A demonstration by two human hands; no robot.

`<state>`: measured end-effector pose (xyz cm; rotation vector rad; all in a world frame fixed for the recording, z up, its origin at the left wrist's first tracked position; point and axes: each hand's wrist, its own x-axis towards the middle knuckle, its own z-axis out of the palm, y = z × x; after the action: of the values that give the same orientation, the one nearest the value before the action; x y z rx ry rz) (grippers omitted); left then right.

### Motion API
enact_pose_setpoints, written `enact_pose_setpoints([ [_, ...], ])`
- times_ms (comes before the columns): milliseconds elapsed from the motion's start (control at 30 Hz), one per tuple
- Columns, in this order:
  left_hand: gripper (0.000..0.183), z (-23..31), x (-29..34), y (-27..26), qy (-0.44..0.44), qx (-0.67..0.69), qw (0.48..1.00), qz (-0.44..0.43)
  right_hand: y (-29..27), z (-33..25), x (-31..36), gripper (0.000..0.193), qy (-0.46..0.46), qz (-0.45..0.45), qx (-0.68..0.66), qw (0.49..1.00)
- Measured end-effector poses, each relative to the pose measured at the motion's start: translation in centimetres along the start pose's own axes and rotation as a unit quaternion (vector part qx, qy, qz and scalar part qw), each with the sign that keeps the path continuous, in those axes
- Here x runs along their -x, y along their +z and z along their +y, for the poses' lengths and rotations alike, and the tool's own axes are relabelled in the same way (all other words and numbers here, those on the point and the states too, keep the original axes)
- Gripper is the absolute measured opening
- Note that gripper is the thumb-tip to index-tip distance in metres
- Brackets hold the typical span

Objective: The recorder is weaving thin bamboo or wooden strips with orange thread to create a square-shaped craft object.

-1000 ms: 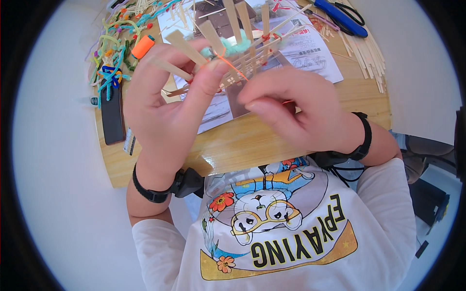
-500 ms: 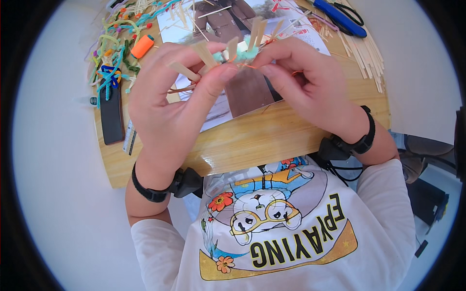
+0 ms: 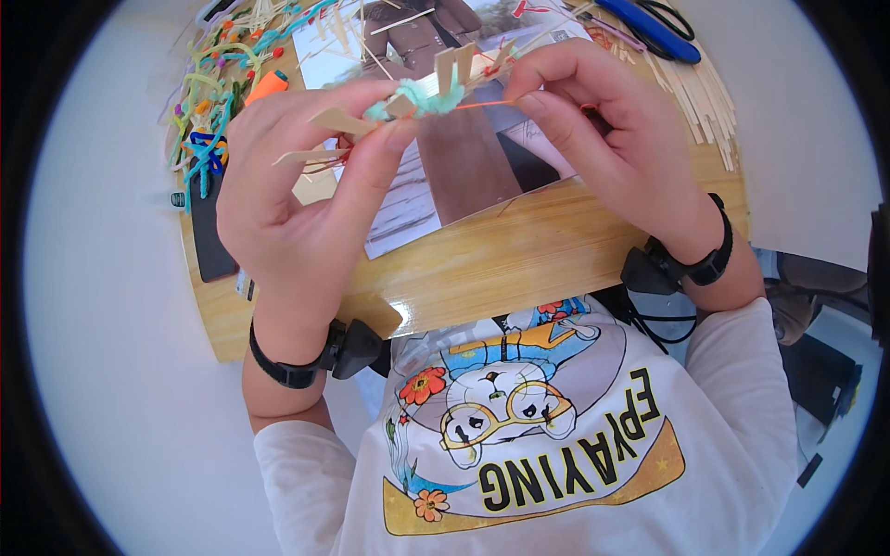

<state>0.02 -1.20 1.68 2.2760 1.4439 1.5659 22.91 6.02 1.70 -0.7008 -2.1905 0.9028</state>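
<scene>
While our left hand (image 3: 297,190) grips a wooden-strip piece (image 3: 446,72) with mint fuzzy trim (image 3: 428,99) at the upper centre of the frame, our right hand (image 3: 607,139) pinches a straight orange thread (image 3: 486,104) beside it, above the worktop (image 3: 482,271).

a white, short-sleeved fabric t-shirt (image 3: 556,440) bears a colourful print: a white cartoon animal (image 3: 496,389) in round, yellow-rimmed glasses (image 3: 540,405), orange-red flowers (image 3: 424,385), a curved mustard-yellow panel (image 3: 649,463) and bold black block letters (image 3: 570,471). a black band-like strap (image 3: 289,368) circles each wrist, fitted with an angular black box (image 3: 357,349). thin black cables (image 3: 663,326) show below the right one.
</scene>
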Motion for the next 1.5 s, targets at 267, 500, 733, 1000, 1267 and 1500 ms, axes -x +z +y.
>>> enact_pose_setpoints([
  [267, 0.023, 0.0, -0.1, -0.7, 0.062, -0.053, 0.996, -0.022, 0.0, 0.3, -0.1, 0.014, 0.000, -0.025, -0.048, 0.999],
  [500, 0.021, 0.4, -0.1, -0.5, 0.046, -0.087, 0.995, 0.001, -0.3, 0.4, -0.3, 0.018, 0.056, -0.058, -0.142, 0.987],
  [733, 0.022, -1.4, -0.5, 0.0, 0.012, -0.118, 0.989, 0.086, -2.9, -0.4, -1.9, 0.026, 0.213, -0.024, -0.393, 0.894],
  [1000, 0.013, -2.9, -1.3, -1.4, -0.082, -0.116, 0.982, 0.126, -7.8, 5.9, -0.5, 0.021, 0.199, 0.049, -0.441, 0.874],
  [1267, 0.009, -2.8, -1.3, -1.8, -0.116, -0.099, 0.975, 0.163, -10.3, 10.1, 1.7, 0.026, 0.205, -0.002, -0.384, 0.900],
  [1500, 0.006, -2.8, -1.7, -1.7, -0.129, -0.103, 0.972, 0.169, -10.7, 9.1, 1.4, 0.027, 0.188, -0.009, -0.375, 0.908],
])
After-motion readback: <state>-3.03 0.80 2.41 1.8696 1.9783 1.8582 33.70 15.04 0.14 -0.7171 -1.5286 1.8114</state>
